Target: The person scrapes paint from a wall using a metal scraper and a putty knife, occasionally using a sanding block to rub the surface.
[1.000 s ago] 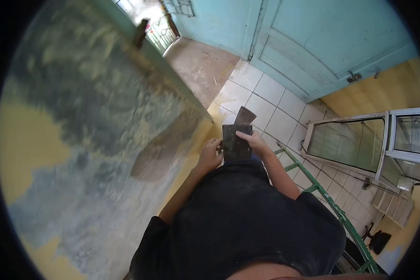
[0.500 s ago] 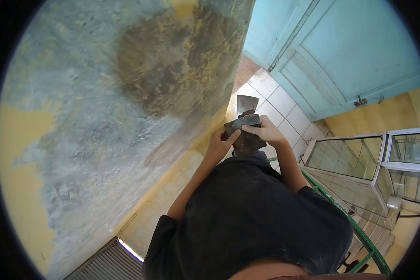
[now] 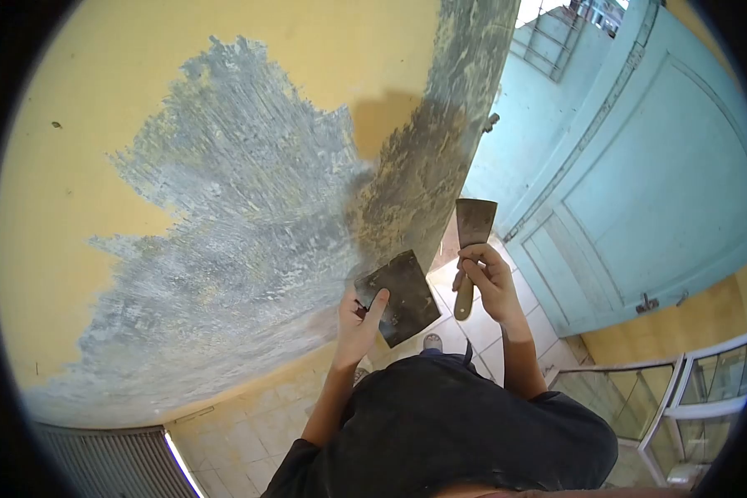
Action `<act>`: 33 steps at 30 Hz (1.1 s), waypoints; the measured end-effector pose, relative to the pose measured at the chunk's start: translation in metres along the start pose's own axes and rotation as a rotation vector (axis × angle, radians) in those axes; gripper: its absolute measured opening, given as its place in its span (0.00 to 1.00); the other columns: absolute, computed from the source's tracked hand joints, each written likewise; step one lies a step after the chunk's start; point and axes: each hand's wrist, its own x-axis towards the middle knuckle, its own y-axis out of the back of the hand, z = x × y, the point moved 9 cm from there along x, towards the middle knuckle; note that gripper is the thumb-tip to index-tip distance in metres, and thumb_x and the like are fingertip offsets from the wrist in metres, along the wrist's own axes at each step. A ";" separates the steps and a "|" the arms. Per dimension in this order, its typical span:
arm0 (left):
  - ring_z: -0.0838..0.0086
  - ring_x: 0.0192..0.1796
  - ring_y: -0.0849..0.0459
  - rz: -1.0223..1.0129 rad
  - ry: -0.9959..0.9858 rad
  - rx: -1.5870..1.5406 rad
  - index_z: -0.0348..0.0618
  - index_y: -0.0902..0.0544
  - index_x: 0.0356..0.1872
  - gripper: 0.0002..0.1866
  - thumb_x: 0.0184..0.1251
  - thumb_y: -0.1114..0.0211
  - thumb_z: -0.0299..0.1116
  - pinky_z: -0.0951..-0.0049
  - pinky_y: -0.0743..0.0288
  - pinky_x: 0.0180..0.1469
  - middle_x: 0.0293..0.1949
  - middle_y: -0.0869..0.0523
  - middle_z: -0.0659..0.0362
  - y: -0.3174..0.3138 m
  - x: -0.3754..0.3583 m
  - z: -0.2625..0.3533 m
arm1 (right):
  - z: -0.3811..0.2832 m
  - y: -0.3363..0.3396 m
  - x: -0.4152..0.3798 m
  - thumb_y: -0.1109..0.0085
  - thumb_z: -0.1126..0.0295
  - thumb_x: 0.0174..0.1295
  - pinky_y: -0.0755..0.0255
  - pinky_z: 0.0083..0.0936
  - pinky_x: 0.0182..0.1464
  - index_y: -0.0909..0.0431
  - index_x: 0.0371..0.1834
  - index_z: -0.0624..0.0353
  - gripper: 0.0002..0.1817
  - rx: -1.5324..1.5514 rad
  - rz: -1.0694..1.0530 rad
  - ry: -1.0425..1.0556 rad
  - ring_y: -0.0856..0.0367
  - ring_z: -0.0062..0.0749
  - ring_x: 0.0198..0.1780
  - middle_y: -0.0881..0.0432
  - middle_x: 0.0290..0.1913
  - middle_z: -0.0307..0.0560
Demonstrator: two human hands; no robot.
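Observation:
My left hand [image 3: 362, 326] grips a dark, roughly square plate [image 3: 399, 298] by its left edge, thumb laid across its face. Pale specks and smears mark the plate's surface. A putty knife [image 3: 476, 222] is in my right hand [image 3: 491, 280], its worn metal blade pointing up. The fingers close around the neck and top of its wooden handle [image 3: 464, 300]. Plate and knife are apart, side by side in front of my body. Just beyond the plate rises a yellow wall [image 3: 307, 50] with rough grey patches [image 3: 249, 166] and a darker brownish area near its corner.
A light blue door [image 3: 656, 166] stands to the right of the wall corner. Glass-fronted cabinets [image 3: 622, 398] are at the lower right. Pale tiles [image 3: 539, 336] cover the floor, and a ribbed grey shutter [image 3: 108, 461] lies at the lower left.
My hands have drawn apart; both were on the plate, and now the right holds only the putty knife. My view has turned up, showing more of the wall and door.

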 end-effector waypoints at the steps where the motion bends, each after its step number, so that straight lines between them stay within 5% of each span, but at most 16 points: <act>1: 0.79 0.52 0.17 0.070 0.019 0.148 0.40 0.18 0.62 0.15 0.78 0.33 0.29 0.76 0.25 0.56 0.50 0.12 0.60 0.003 -0.001 0.011 | -0.011 -0.002 0.002 0.47 0.76 0.79 0.22 0.25 0.37 0.26 0.62 0.64 0.12 0.045 -0.018 0.036 0.14 0.27 0.34 0.17 0.41 0.47; 5: 0.79 0.49 0.18 0.227 -0.234 -0.054 0.43 0.17 0.63 0.15 0.80 0.35 0.31 0.76 0.26 0.55 0.49 0.12 0.58 0.000 0.000 0.053 | -0.051 -0.037 0.005 0.48 0.78 0.78 0.28 0.21 0.25 0.39 0.77 0.58 0.26 0.066 -0.178 -0.027 0.20 0.24 0.23 0.18 0.40 0.48; 6: 0.79 0.48 0.18 0.141 -0.277 0.159 0.42 0.17 0.62 0.15 0.81 0.37 0.32 0.76 0.26 0.54 0.49 0.12 0.57 -0.004 0.002 0.065 | -0.047 -0.046 0.008 0.47 0.79 0.77 0.29 0.20 0.24 0.50 0.83 0.54 0.35 0.108 -0.253 -0.038 0.22 0.23 0.20 0.18 0.40 0.50; 7: 0.79 0.47 0.19 0.051 -0.314 0.372 0.40 0.16 0.62 0.15 0.83 0.39 0.33 0.76 0.26 0.54 0.49 0.12 0.57 -0.013 0.002 0.075 | -0.051 -0.054 0.010 0.47 0.79 0.77 0.29 0.20 0.24 0.50 0.83 0.54 0.35 0.111 -0.268 -0.043 0.22 0.23 0.20 0.18 0.40 0.50; 10: 0.79 0.47 0.20 0.114 -0.205 0.218 0.37 0.16 0.60 0.15 0.85 0.43 0.36 0.75 0.26 0.53 0.49 0.12 0.57 -0.013 0.008 0.087 | -0.079 -0.082 0.014 0.46 0.79 0.77 0.28 0.20 0.24 0.61 0.86 0.50 0.42 0.164 -0.351 -0.016 0.22 0.23 0.20 0.16 0.39 0.52; 14: 0.83 0.44 0.22 0.145 -0.245 -0.073 0.35 0.13 0.53 0.14 0.84 0.39 0.37 0.77 0.27 0.47 0.43 0.13 0.62 -0.020 0.017 0.126 | -0.096 -0.102 0.022 0.45 0.79 0.76 0.28 0.20 0.24 0.60 0.86 0.50 0.42 0.175 -0.436 -0.002 0.22 0.23 0.20 0.16 0.38 0.51; 18: 0.87 0.36 0.25 0.214 -0.287 0.143 0.34 0.11 0.41 0.14 0.78 0.31 0.38 0.79 0.30 0.39 0.34 0.14 0.67 -0.021 0.023 0.149 | -0.098 -0.113 0.029 0.45 0.79 0.76 0.27 0.20 0.25 0.58 0.85 0.51 0.42 0.147 -0.428 0.030 0.20 0.23 0.22 0.15 0.38 0.51; 25: 0.88 0.34 0.26 0.224 -0.216 0.086 0.35 0.11 0.38 0.14 0.79 0.32 0.37 0.81 0.32 0.36 0.30 0.16 0.69 -0.024 0.035 0.157 | -0.091 -0.112 0.026 0.45 0.78 0.77 0.27 0.20 0.26 0.53 0.82 0.56 0.36 0.316 -0.392 0.025 0.19 0.23 0.24 0.16 0.44 0.51; 31: 0.90 0.34 0.27 0.213 -0.204 0.001 0.36 0.11 0.40 0.13 0.79 0.32 0.37 0.83 0.34 0.35 0.31 0.17 0.71 -0.026 0.042 0.152 | -0.084 -0.104 0.006 0.45 0.74 0.79 0.28 0.20 0.25 0.51 0.85 0.57 0.36 0.361 -0.441 -0.081 0.20 0.22 0.24 0.19 0.39 0.45; 33: 0.92 0.27 0.36 0.260 -0.230 -0.018 0.44 0.15 0.30 0.14 0.80 0.33 0.35 0.81 0.48 0.28 0.26 0.24 0.76 -0.026 0.040 0.158 | -0.081 -0.101 0.001 0.45 0.73 0.79 0.29 0.19 0.26 0.49 0.86 0.57 0.36 0.326 -0.441 -0.076 0.22 0.19 0.25 0.20 0.37 0.43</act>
